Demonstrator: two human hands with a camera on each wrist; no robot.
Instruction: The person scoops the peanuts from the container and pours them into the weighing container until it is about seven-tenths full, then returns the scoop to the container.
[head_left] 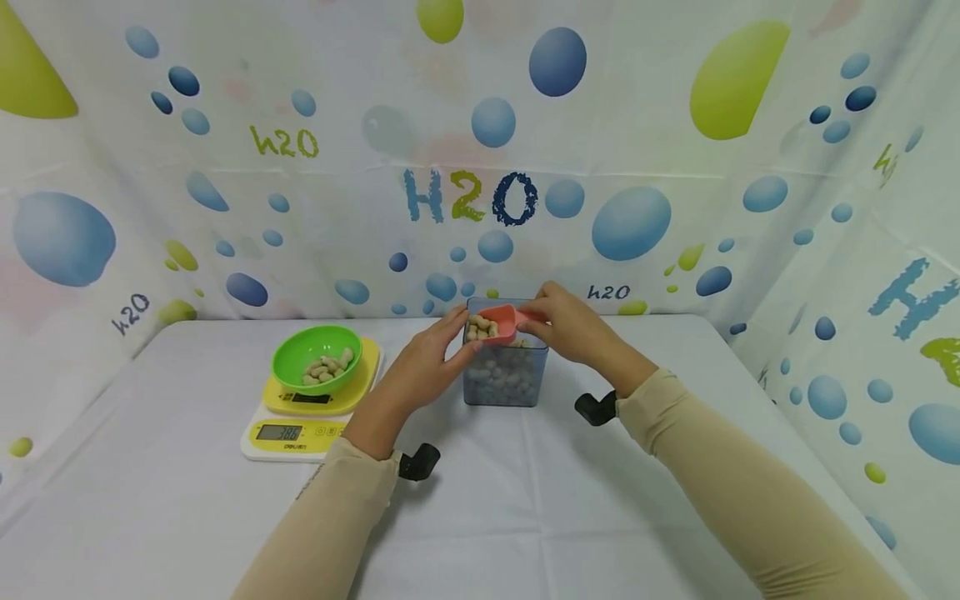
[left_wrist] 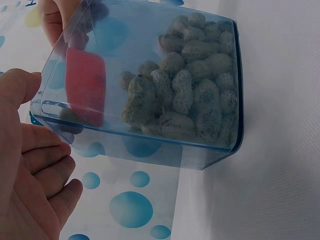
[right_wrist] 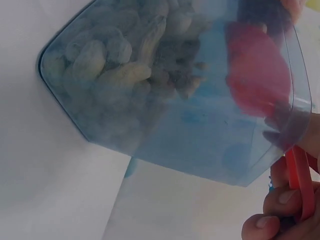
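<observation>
A clear bluish plastic container (head_left: 504, 387), part filled with unshelled peanuts (left_wrist: 170, 95), stands upright on the table. My right hand (head_left: 573, 325) grips the handle of a red scoop (head_left: 504, 321) at the container's mouth. Several peanuts lie in the scoop's bowl, which hangs within the upper container, above the heap. Around the container's left rim, my left hand (head_left: 420, 362) holds lightly, thumb toward the front and fingers along the side. Through the wall, the left wrist view shows the scoop, its colour dulled.
To the left, a yellow and white kitchen scale (head_left: 367, 375) bears a green bowl (head_left: 288, 354) with several peanuts in it. The scale's display (head_left: 279, 432) is lit with digits. A patterned curtain (head_left: 337, 242) hangs behind the white-covered table (head_left: 480, 483).
</observation>
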